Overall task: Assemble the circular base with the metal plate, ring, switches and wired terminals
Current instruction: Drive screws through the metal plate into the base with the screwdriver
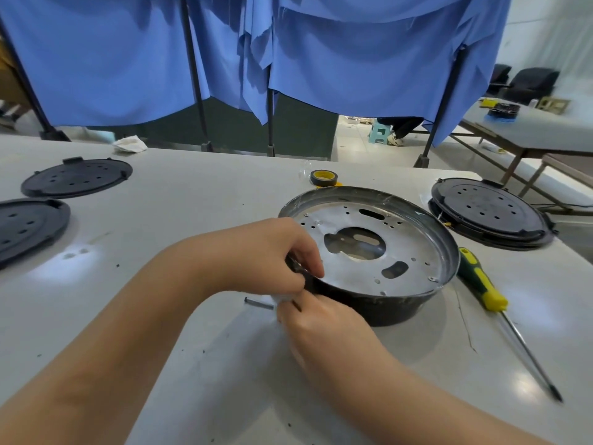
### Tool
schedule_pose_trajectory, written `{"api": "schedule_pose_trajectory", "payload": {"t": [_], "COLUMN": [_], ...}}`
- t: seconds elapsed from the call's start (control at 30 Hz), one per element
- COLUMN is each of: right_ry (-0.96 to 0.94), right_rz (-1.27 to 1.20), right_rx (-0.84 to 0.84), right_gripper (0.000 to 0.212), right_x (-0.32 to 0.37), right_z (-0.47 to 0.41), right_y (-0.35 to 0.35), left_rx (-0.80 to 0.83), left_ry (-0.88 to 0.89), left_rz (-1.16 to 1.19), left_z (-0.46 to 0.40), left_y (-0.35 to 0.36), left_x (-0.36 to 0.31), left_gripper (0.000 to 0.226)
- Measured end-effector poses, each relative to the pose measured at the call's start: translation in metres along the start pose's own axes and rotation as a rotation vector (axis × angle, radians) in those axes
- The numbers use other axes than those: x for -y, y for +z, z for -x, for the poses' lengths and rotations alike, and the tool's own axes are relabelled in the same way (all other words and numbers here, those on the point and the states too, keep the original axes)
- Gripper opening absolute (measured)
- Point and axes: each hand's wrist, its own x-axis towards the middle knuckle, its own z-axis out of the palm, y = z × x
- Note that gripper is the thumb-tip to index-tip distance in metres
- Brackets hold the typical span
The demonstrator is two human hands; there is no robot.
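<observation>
At base (378,303) near rim: left hand (276,255), right hand (324,319) pinching.

- Two bare forearms enter from the near edge, one from the near left, one from the near right.
- No sleeve shows on either arm up to the frame's edge.
- The left hand (272,255) wears no glove, ring or watch.
- The right hand (321,322) is likewise ungloved, its wrist bare.
</observation>
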Motion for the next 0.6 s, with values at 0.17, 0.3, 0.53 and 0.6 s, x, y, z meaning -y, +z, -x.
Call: {"api": "schedule_pose_trajectory", "payload": {"t": [0.17, 0.3, 0.53, 0.6], "right_ry": [0.008, 0.111, 0.218, 0.258], "right_rz": [-0.307, -0.516, -0.743, -0.795], "right_rx": [0.110, 0.061, 0.043, 0.057], "right_gripper": [0.014, 0.016, 0.018, 0.020], "right_x": [-0.025, -0.039, -0.047, -0.049], "right_z": [0.028, 0.039, 0.051, 0.051], "right_y": [-0.013, -0.019, -0.019, -0.019], "left_rx": [-0.110, -0.078, -0.137, -0.147], "left_ry": [0.050, 0.114, 0.127, 0.155], "left_rz": [-0.100, -0.136, -0.216, -0.179], "left_z": [-0.002, -0.008, -0.016, -0.016], "left_y": [0.014, 0.031, 0.035, 0.035], "left_x": [-0.010, -0.017, -0.008, -0.007], "left_gripper": [0.020, 0.014, 0.023, 0.027]}}
